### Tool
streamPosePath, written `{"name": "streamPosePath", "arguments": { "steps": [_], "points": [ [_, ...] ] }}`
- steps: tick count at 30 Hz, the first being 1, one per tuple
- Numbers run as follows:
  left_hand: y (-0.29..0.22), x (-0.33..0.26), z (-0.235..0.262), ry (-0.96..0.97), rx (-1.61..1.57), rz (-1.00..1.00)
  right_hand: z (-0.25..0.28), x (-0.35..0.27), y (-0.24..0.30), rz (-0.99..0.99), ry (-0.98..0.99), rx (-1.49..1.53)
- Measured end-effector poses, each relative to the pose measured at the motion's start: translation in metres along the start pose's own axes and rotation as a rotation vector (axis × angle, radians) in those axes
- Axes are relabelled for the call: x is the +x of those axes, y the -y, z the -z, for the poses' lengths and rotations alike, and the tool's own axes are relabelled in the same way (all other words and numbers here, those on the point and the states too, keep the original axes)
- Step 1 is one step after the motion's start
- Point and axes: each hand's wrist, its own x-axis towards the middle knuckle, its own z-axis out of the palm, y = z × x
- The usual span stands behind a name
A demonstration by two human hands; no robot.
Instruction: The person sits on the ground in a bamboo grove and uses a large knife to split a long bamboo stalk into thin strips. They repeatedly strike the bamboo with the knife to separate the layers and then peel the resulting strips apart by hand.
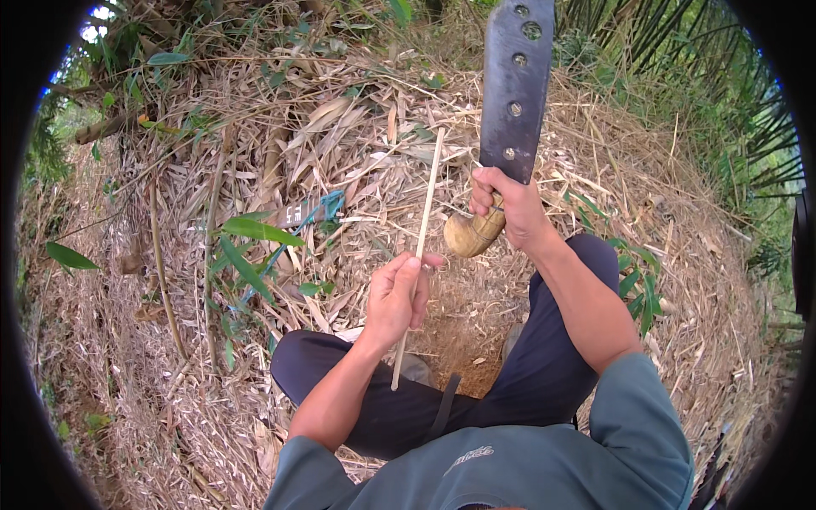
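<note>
My left hand [396, 297] is closed around a thin, pale stick [429, 191] that looks like split bamboo. The stick slants up and away, its lower end reaching below the hand over my left leg. In my right hand [517, 208] is a machete [514, 110], gripped near the top of its curved wooden handle [470, 235]. Its broad dark blade points away from me, with a row of round holes along it and its far end cut off by the top edge. Blade and stick are apart.
Dry leaves and straw [340, 144] cover the ground. Left of the stick lie a blue cord [330, 206] and a flat, dull-coloured piece [302, 214] beside it. Green leafy shoots [255, 229] and thin upright stems [212, 255] stand at the left. My bent legs [561, 314] flank the bare soil.
</note>
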Motion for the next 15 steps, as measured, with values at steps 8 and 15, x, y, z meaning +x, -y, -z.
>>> {"name": "streamPosePath", "arguments": {
  "steps": [8,15],
  "points": [
    [-0.004,0.002,-0.001,0.036,-0.352,0.179,-0.001,0.0,-0.006,0.028,0.014,-0.023],
    [-0.003,0.002,0.003,0.102,-0.478,0.26,-0.002,0.002,-0.015,0.038,0.036,-0.18]
  ]
}}
